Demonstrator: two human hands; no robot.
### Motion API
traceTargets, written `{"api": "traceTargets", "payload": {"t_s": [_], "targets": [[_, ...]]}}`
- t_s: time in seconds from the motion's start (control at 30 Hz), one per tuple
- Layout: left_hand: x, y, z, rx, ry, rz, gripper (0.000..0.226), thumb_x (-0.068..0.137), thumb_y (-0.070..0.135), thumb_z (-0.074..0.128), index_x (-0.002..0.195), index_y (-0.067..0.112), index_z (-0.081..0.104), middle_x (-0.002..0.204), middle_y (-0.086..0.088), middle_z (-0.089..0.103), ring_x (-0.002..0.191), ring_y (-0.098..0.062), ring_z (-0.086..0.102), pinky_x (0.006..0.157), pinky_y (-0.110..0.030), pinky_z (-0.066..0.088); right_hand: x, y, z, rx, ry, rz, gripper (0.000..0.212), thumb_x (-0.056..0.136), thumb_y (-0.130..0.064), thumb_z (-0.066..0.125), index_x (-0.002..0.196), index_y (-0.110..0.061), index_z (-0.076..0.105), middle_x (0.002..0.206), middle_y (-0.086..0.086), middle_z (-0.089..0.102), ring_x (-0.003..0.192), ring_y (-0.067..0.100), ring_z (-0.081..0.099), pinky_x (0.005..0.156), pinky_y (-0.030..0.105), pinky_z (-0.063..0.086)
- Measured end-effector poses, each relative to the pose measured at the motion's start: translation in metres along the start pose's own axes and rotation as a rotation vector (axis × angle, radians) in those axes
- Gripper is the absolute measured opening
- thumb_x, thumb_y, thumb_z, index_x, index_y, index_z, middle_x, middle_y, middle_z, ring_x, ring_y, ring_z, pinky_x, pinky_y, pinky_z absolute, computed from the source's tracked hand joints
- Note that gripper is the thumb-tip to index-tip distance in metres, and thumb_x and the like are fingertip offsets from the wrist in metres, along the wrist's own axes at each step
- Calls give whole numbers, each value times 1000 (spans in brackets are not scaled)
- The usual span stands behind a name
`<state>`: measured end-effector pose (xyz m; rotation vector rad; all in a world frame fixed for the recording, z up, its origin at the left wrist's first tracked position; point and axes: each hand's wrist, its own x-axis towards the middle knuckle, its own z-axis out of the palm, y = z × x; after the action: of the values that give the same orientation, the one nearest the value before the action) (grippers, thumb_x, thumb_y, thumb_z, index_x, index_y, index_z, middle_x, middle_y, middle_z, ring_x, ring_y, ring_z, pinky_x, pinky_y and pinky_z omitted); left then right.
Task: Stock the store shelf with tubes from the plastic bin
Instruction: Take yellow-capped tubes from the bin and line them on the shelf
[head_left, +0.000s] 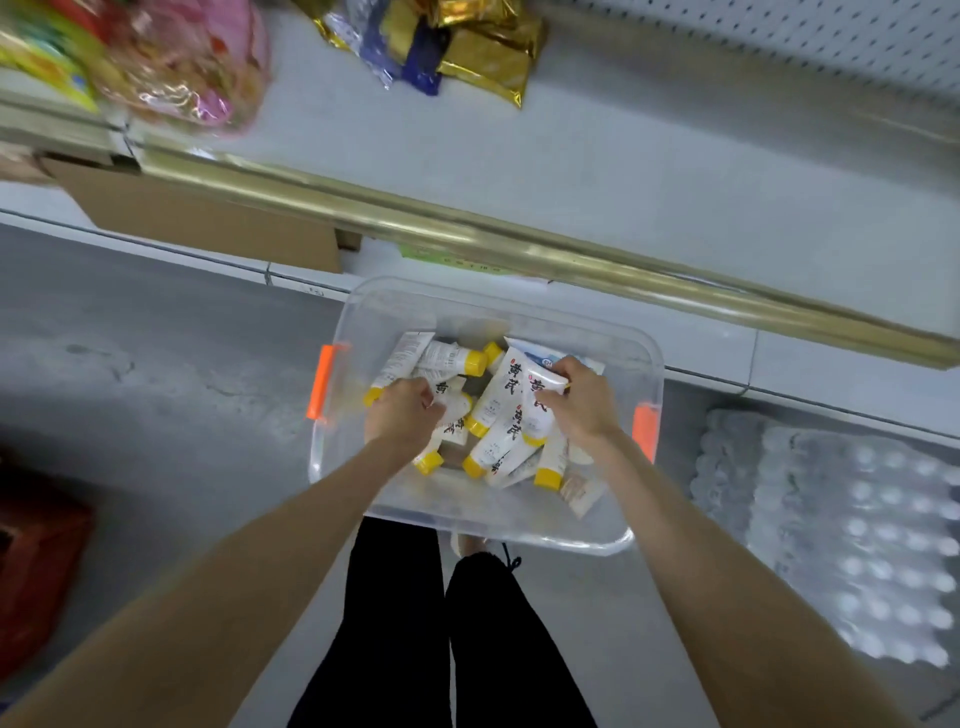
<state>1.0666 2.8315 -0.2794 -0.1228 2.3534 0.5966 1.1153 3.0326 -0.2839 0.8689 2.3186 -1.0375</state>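
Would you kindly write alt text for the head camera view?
Both hands, left and right, grasp white yellow-capped tubes inside a clear plastic bin on the floor, below a mostly bare white store shelf.

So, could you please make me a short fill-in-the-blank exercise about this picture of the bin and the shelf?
1. The tubes in the clear plastic bin have caps of ____ colour.
2. The bin's two side latches are ____.
3. Both the left hand and the right hand are inside the ____.
4. The gold foil packets lie on the ____.

Missing words: yellow; orange; bin; shelf
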Motion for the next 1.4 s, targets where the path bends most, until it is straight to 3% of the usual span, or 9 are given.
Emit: {"api": "traceTargets", "payload": {"t_s": [0.17,0.33,0.5,0.63,0.83,0.97,1.13,1.27,1.4], "targets": [[-34,23,-56,-54,13,181,13,87,18,62,80,12,52,87,-8,56,83,-25,52,71,-29,36,-36,-47,-55,-1,-38,-114,13,78,-16,67,88,-16,59,85,2,57,82,22,53,68,29,39],[-68,65,-120,-86,109,369,10,88,19,61,83,14,53,93,-10,63,87,-28,57,75,-38,48,-73,-105,-123,-28,8,-307,16,77,-12,70,67,-15,58,71,6,54,73,18,47,55,25,31],[-107,116,-184,-221,196,615,8,81,16,67,79,16,59,79,-5,60,72,-22,54,64,-33,48,-110,-152,-194,-79,102,-454,14,80,-11,69,90,-2,70,86,9,64,81,17,52,66,23,35],[-133,158,-225,-251,283,745,12,85,8,64,96,3,66,85,-7,61,77,-19,53,71,-37,48,-137,-184,-245,-107,205,-546,21,79,-16,71,90,2,69,79,4,56,73,16,48,57,25,31],[-170,210,-276,-186,396,920,15,88,7,58,98,9,69,90,0,64,81,-16,58,65,-17,46,-178,-225,-310,-110,275,-649,15,82,-14,68,92,-3,72,78,5,60,67,13,49,56,16,37],[-186,237,-314,-216,490,982,15,86,10,64,99,5,68,95,-9,69,75,-18,60,72,-31,51,-198,-254,-344,-98,328,-707,16,82,-13,69,92,-2,71,80,6,62,65,12,51,51,11,38],[-201,268,-363,-251,552,1005,25,84,16,67,105,3,66,96,-8,65,75,-21,58,72,-28,47,-216,-294,-382,-38,387,-737,7,82,-12,70,78,-6,69,61,-7,55,53,-1,49,42,2,33],[-202,289,-399,-260,561,1042,19,84,13,67,101,5,66,90,-5,64,64,-9,55,55,-10,43,-215,-324,-404,-12,435,-769,18,80,-10,71,96,-2,71,61,-6,58,42,-5,51,45,3,35],[-194,307,-429,-261,525,1076,16,85,8,64,99,1,65,87,-9,63,73,-20,56,64,-23,49,-208,-351,-417,-2,496,-795,21,78,-9,73,97,1,72,74,6,64,57,4,54,68,24,49]]}}
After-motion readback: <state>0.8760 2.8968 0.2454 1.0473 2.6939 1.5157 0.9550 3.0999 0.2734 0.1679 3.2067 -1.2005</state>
